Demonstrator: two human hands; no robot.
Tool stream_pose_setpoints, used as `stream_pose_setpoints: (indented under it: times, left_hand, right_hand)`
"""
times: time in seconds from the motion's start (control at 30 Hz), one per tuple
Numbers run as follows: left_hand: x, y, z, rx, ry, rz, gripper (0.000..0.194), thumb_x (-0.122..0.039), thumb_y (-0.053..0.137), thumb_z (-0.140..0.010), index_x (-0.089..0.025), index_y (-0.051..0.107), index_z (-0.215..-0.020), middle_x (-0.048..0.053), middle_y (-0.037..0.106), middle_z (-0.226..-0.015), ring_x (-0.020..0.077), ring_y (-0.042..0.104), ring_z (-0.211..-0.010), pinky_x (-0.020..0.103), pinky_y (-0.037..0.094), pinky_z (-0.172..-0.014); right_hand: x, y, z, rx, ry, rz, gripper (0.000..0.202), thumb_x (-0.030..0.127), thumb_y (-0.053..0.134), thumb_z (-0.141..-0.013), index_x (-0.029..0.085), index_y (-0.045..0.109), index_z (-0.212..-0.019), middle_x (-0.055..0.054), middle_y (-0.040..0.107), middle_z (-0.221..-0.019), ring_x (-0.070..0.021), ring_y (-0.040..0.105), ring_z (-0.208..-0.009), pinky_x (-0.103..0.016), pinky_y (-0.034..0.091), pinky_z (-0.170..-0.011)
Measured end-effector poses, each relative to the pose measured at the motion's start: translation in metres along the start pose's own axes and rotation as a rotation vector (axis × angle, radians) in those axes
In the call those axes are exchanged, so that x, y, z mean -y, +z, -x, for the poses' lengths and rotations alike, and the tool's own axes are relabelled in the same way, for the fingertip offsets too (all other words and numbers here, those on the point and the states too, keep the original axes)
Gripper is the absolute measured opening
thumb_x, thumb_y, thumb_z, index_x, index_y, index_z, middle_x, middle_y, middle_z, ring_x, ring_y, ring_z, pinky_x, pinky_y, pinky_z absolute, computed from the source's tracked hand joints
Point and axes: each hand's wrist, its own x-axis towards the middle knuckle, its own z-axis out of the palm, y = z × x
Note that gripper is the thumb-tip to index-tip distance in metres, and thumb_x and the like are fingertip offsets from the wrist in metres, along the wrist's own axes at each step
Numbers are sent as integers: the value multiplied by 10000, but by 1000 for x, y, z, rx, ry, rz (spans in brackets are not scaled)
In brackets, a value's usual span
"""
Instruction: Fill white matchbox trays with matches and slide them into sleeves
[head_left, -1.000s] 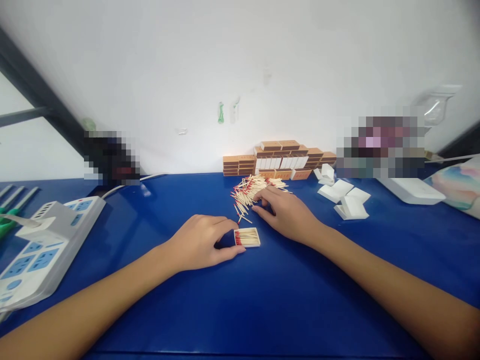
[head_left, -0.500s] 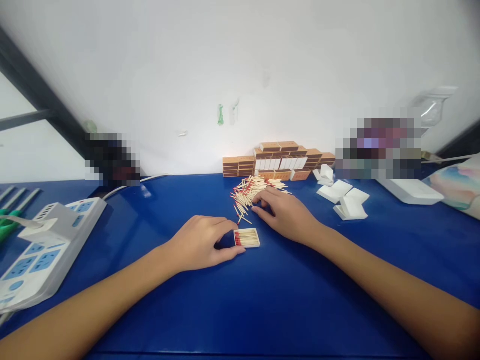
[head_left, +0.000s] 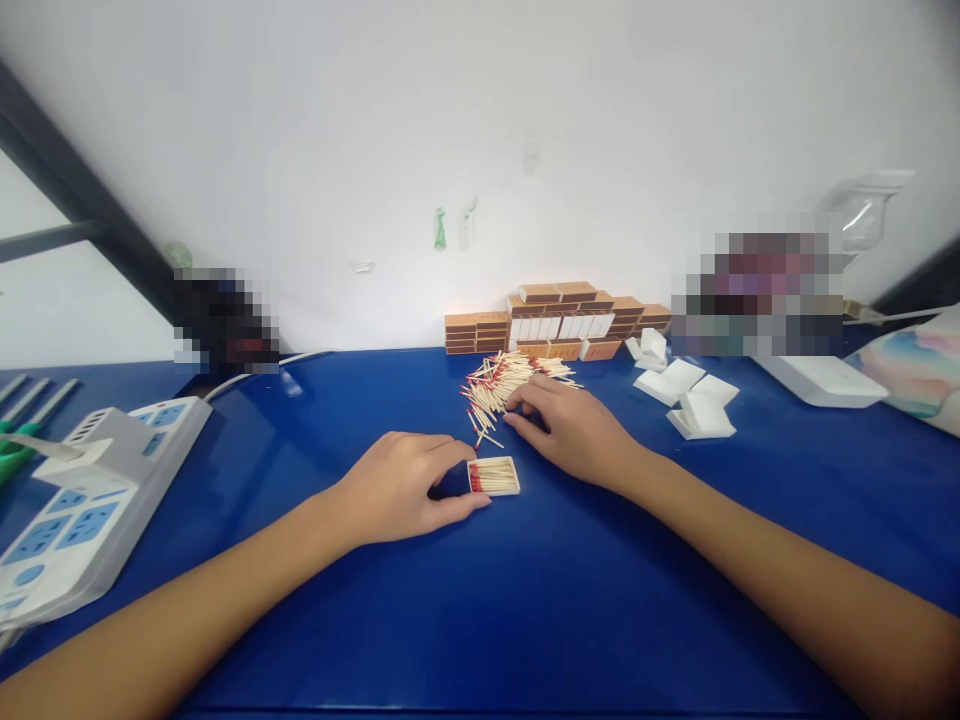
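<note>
My left hand (head_left: 409, 485) grips a small white matchbox tray (head_left: 517, 477) between thumb and fingers at its left end. Inside the tray lie several matches (head_left: 491, 472), their red heads toward my left hand. My right hand (head_left: 566, 425) rests at the near right edge of a loose pile of matches (head_left: 491, 388). Its thumb and fingertips come close together there; whatever may be between them is too small to make out. A couple of stray matches lie between the pile and the tray.
Brown matchboxes (head_left: 562, 308) are stacked against the wall behind the pile. Several white empty trays (head_left: 701, 410) lie to the right, near a white box (head_left: 817, 382). At the left are a power strip (head_left: 112, 510) with a plug and green-handled tools (head_left: 15, 440).
Both hands stay practically where they were, the left at the tray and the right at the pile. The view has shifted very slightly.
</note>
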Motion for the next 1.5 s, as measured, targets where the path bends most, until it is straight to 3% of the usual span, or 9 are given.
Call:
stream_pose_setpoints:
  times: [0.47, 0.8, 1.03, 1.2, 1.37, 1.5]
  left_hand:
    - [0, 0, -1, -7, 7, -6, 342, -471, 684, -958, -174, 729, -1120, -12, 678, -769, 127, 603, -604, 254, 414, -580]
    - [1, 1, 0, -14, 22, -11, 334, -481, 671, -966, -181, 728, -1103, -20, 670, -765, 120, 591, -598, 258, 415, -581]
    - [1, 1, 1, -24, -2, -21, 363, -498, 660, -966, -191, 695, -1157, -29, 654, -740, 126, 594, -591, 261, 423, -584]
    - [1, 1, 0, 3, 3, -13, 339, -496, 668, -959, -191, 711, -1100, -21, 668, -741, 131, 595, -588, 265, 408, -577]
    - [1, 2, 0, 8, -4, -16, 347, -493, 667, -961, -187, 713, -1119, -14, 678, -749, 136, 599, -593, 265, 402, -583]
    - [1, 1, 1, 5, -13, -22, 358, -503, 660, -964, -191, 711, -1132, -13, 682, -753, 137, 600, -594, 262, 395, -578]
  right_hand:
    - [-1, 1, 0, -20, -5, -26, 57, 265, 605, -994, 212, 625, -1003, -45, 655, -964, -180, 604, -774, -311, 420, -689]
    - [-22, -15, -9, -177, 131, -22, 40, 209, 621, -926, 207, 632, -887, -26, 640, -848, -165, 545, -691, -312, 388, -660]
    - [3, -9, -7, -74, 87, -139, 204, 331, 638, -958, 211, 639, -793, -1, 582, -727, -159, 508, -663, -311, 362, -626]
    - [21, -2, -3, 52, 90, -191, 238, 422, 730, -914, 214, 648, -835, -15, 641, -821, -159, 544, -710, -302, 384, -629]
    - [16, -7, -3, 175, 73, -197, 170, 314, 687, -962, 212, 640, -834, -20, 643, -861, -164, 560, -748, -301, 407, -668]
    - [15, -19, -3, 186, 60, -186, 149, 260, 650, -984, 211, 616, -847, -34, 636, -899, -178, 572, -794, -309, 422, -706]
